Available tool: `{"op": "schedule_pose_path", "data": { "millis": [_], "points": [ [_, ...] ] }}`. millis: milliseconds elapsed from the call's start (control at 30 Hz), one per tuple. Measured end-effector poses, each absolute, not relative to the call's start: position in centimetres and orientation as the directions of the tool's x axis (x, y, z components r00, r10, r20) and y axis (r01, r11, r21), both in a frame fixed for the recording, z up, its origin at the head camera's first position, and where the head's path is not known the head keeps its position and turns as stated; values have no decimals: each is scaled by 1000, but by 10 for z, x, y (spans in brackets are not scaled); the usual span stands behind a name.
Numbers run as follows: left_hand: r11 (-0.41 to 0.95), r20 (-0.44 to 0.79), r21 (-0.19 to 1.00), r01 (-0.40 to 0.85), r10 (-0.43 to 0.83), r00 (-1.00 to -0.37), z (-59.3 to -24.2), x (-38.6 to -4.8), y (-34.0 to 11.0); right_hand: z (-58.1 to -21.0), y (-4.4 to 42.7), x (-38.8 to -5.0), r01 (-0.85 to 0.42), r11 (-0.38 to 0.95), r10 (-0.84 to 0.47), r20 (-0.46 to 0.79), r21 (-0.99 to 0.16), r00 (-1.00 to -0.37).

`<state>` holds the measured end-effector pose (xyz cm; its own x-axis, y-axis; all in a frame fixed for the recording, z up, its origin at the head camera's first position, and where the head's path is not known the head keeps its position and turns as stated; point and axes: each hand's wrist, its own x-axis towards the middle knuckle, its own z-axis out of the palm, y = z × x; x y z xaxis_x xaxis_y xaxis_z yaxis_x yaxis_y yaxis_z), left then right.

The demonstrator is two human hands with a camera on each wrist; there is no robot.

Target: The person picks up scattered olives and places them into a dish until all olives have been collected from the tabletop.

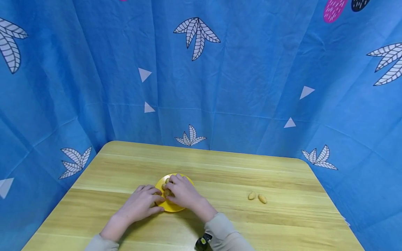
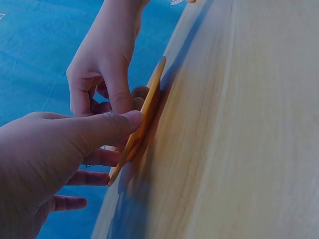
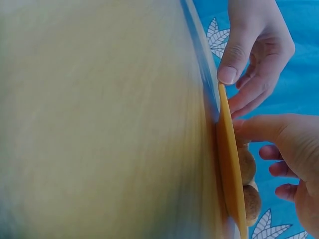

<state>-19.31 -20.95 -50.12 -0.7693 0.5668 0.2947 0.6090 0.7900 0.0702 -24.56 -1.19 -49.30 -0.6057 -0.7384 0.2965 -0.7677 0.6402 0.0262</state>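
A shallow yellow plate (image 1: 173, 208) lies on the table, bearing several brown, roundish nut-like pieces (image 3: 251, 205). My left hand (image 1: 138, 205) is at the plate's left rim; its thumb touches the edge in the left wrist view, the other fingers loosely spread. Over the plate, my right hand (image 1: 186, 192) reaches in from the right, fingers bent beside the pieces. Its thumb is low at the plate in the right wrist view, a gap between thumb and fingers with nothing visible in it. Part of the pile is hidden by this hand.
Two tan, oval nut-like pieces, one on the left (image 1: 252, 196) and one on the right (image 1: 262, 198), lie on the wooden table (image 1: 226, 174) to the right of the plate. A blue patterned curtain (image 1: 245, 76) hangs behind and beside the table.
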Motion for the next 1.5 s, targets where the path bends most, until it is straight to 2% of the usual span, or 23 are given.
{"op": "schedule_pose_path", "data": {
  "millis": [500,700,1000,1233,1500],
  "points": [
    [791,275,88,606,565,-778,-500,-194,-208,-494,-7,-245,-774,633,-735,322,7,-597],
    [789,279,86,608,567,-775,-499,-195,-208,-488,6,-245,-754,656,-708,323,-29,-628],
    [793,279,81,603,563,-778,-498,-195,-207,-481,38,-242,-715,692,-649,346,-102,-678],
    [807,202,136,574,545,-814,-495,-192,-207,-477,70,-234,-683,716,-608,350,-145,-713],
    [813,163,156,561,539,-826,-495,-192,-207,-470,112,-230,-647,751,-546,428,-132,-720]
  ]
}}
